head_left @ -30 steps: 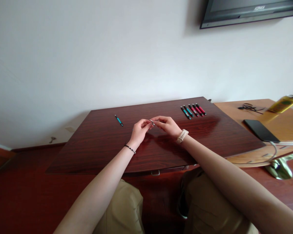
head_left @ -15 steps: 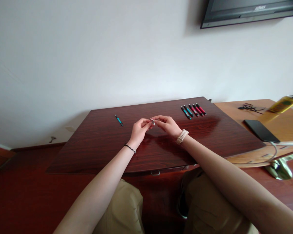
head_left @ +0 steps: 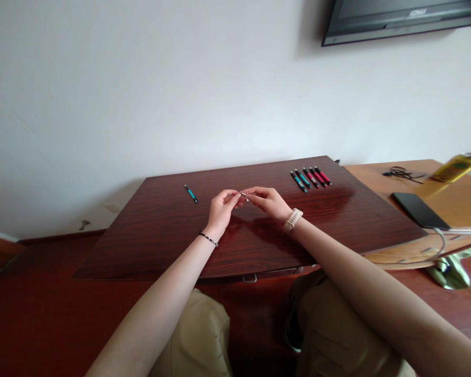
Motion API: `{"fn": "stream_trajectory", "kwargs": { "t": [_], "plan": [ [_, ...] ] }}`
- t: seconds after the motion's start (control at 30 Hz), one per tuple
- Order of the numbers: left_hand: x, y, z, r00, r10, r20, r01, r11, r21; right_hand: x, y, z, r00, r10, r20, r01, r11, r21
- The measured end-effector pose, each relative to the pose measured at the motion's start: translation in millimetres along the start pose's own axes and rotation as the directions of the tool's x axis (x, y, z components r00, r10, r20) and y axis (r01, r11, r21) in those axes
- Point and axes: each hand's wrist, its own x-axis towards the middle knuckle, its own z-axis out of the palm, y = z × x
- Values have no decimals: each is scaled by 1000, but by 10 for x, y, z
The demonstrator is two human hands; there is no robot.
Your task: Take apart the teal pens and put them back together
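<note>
Above the middle of the dark red wooden table (head_left: 172, 235), my left hand (head_left: 221, 210) and my right hand (head_left: 271, 203) meet at the fingertips. Both pinch a small whitish piece (head_left: 244, 196), too small and too covered by fingers to name. A dark bracelet circles my left wrist and a pale watch (head_left: 293, 220) my right. A teal-and-black pen (head_left: 191, 193) lies alone to the left of my hands. To the right, several pens lie side by side, teal ones (head_left: 300, 180) on the left and red ones (head_left: 317, 177) on the right.
A lighter wooden table (head_left: 408, 180) adjoins on the right. It bears a black phone-like slab (head_left: 419, 210), a coiled black cable (head_left: 403, 174) and a yellow can (head_left: 457, 167). A pale wall stands behind, with a television (head_left: 404, 21) high up.
The whitish piece has turned between my fingers and now shows a thinner side. My left hand has shifted slightly left; my right hand has barely moved.
</note>
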Motion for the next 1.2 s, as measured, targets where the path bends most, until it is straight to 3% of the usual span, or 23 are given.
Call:
{"fn": "stream_trajectory", "kwargs": {
  "t": [0.8, 1.2],
  "plan": [
    [34, 9, -44, 991, 135, 4, -134, 985, 112, 22, 87, -42, 1000, 15, -5, -15, 999, -48],
    [38, 213, -209, 942, 244, 230, -312, 890, 332, -5, -28, -139, 988, 105, 117, -95, 992, -83]
  ]
}}
